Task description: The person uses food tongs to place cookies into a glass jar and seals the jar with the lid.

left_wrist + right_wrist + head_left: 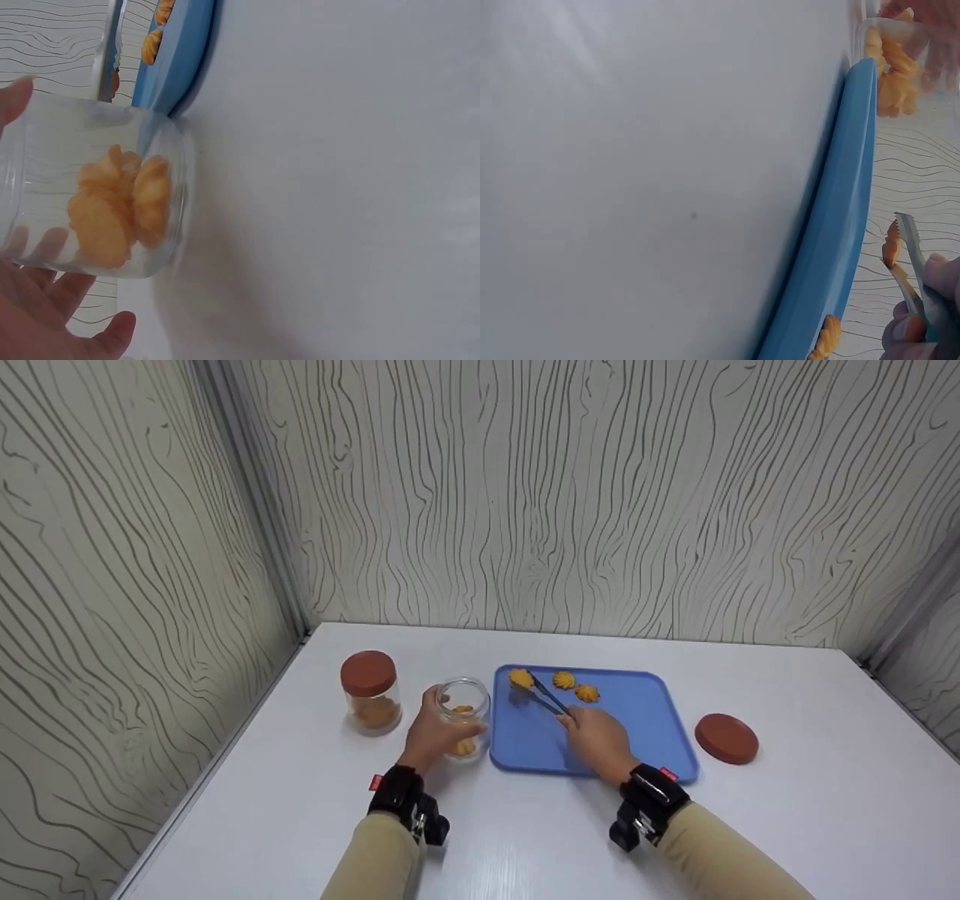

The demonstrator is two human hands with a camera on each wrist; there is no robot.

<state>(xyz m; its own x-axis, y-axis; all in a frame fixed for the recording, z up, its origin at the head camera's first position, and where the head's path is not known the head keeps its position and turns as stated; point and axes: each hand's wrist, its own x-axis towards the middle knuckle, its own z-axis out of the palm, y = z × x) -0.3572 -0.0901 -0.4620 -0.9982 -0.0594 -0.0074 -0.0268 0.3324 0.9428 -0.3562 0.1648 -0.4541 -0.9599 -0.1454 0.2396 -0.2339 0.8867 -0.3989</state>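
My left hand (442, 727) grips a clear, lidless jar (463, 697) by its sides, left of the blue tray (615, 735). Several ridged golden cookies (112, 210) lie at the jar's bottom. With my right hand (600, 739) I hold metal tongs (551, 701) over the tray's far left part. One cookie (520, 678) is pinched between the tong tips, raised above the tray in the right wrist view. Two more cookies, one at the back (563, 680) and one nearer (587, 693), lie on the tray beside the tongs.
A second jar (373, 709) with a red-brown lid (368, 671) and cookies inside stands at the left. Another red-brown lid (726, 737) lies flat on the white table (517, 840) right of the tray. A patterned wall (562, 510) rises behind the table.
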